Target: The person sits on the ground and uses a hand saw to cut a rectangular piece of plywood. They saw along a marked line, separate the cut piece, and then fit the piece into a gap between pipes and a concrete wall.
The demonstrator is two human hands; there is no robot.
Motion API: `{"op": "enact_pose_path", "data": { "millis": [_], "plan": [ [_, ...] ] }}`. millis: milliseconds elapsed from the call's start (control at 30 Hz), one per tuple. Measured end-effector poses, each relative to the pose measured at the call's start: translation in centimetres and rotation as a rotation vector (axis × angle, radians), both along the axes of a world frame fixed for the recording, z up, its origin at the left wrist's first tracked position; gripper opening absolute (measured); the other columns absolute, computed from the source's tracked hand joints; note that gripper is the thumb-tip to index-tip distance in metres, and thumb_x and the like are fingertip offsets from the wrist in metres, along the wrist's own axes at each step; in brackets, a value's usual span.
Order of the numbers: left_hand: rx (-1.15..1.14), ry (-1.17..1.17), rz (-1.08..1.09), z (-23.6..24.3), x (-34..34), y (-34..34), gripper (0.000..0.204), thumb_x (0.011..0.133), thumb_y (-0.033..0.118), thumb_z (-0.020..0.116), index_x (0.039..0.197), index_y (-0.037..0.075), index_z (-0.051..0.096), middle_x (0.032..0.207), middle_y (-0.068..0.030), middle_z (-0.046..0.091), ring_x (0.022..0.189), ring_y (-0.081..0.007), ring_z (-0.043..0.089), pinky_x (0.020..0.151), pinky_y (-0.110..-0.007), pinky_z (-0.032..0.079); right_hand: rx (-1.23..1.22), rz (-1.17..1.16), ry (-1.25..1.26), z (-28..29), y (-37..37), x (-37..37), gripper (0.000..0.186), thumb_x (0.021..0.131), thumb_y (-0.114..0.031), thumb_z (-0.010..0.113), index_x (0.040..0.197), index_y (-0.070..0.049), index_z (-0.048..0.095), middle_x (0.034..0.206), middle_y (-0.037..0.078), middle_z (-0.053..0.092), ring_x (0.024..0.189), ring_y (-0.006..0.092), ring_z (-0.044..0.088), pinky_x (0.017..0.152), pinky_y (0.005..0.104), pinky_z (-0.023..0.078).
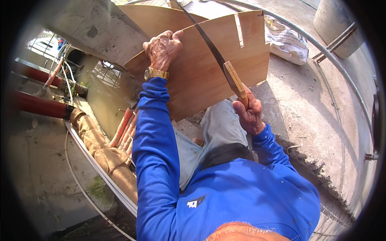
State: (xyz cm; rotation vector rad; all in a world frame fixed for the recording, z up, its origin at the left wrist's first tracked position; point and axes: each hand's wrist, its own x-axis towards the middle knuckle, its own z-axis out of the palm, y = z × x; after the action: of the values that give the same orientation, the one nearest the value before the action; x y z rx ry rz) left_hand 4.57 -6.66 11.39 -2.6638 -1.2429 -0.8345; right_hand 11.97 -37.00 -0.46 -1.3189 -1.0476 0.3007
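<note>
A tilted plywood sheet (209, 76) stands in front of my legs, with a narrow slot cut down from its upper edge toward the right. Closed over that upper edge is my left hand (163, 48), a gold-coloured watch on its wrist. My right hand (251, 110) is wrapped around the wooden handle of a handsaw (209, 44). The dark blade slants up and left from the handle, passing across the sheet and beyond its top edge. Whether its teeth touch the wood, I cannot tell. Another curved wooden panel (157, 17) shows behind the sheet.
A cement bag (287, 42) lies on the concrete slab at the upper right, near a curved metal pipe (341, 68). A concrete beam (92, 30) crosses the upper left. Dark red pipes (40, 105) and a cloth-wrapped pipe (102, 154) lie left. The slab's broken edge (317, 164) runs right.
</note>
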Motion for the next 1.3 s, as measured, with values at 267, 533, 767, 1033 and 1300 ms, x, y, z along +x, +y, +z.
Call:
{"op": "enact_pose_path", "data": {
  "millis": [267,533,767,1033,1300],
  "plan": [
    [0.006,-0.016,0.044,-0.1,-0.3,-0.4,0.041,0.095,0.05,0.057,0.084,0.016,0.076,0.082,-0.013,0.074,0.084,-0.0361,0.07,0.086,-0.048,0.042,-0.011,0.028,-0.057,-1.1,0.8,-1.6,0.06,0.097,-0.03,0.071,0.145,0.0,0.05,0.104,0.018,0.072,0.086,0.0221,0.073,0.078,0.0317,0.056],
    [0.047,0.012,0.049,-0.1,-0.2,-0.3,0.041,0.097,0.05,0.056,0.088,0.016,0.076,0.084,-0.0118,0.075,0.086,-0.0361,0.071,0.086,-0.05,0.044,-0.059,-0.036,-0.106,-1.8,-0.5,-2.6,0.059,0.096,-0.022,0.072,0.145,0.001,0.048,0.109,0.024,0.071,0.092,0.0337,0.075,0.079,0.0361,0.058],
    [0.211,-0.016,-0.014,-0.7,0.0,-0.4,0.041,0.096,0.049,0.058,0.08,0.016,0.074,0.08,-0.01,0.074,0.08,-0.0355,0.071,0.074,-0.051,0.046,-0.037,-0.064,-0.105,2.3,5.2,-1.8,0.051,0.097,-0.021,0.069,0.14,0.0,0.052,0.099,0.025,0.071,0.087,0.0403,0.073,0.074,0.0389,0.058],
    [0.073,0.134,-0.173,-0.1,-2.4,0.6,0.031,0.092,0.04,0.065,0.102,0.011,0.068,0.099,-0.0136,0.075,0.091,-0.0376,0.071,0.081,-0.053,0.054,-0.04,-0.014,-0.009,4.3,6.3,-1.3,0.043,0.099,-0.023,0.067,0.135,-0.002,0.056,0.083,0.021,0.069,0.074,0.0292,0.073,0.068,0.0363,0.055],
    [0.069,0.142,-0.142,-0.4,-2.7,0.3,0.035,0.091,0.044,0.067,0.1,0.01,0.069,0.097,-0.0144,0.075,0.094,-0.0374,0.071,0.08,-0.049,0.056,-0.139,0.024,-0.004,0.1,-5.5,-3.6,0.048,0.095,-0.005,0.066,0.141,0.0,0.052,0.098,0.019,0.072,0.07,0.0205,0.07,0.068,0.032,0.057]
  ]
}}
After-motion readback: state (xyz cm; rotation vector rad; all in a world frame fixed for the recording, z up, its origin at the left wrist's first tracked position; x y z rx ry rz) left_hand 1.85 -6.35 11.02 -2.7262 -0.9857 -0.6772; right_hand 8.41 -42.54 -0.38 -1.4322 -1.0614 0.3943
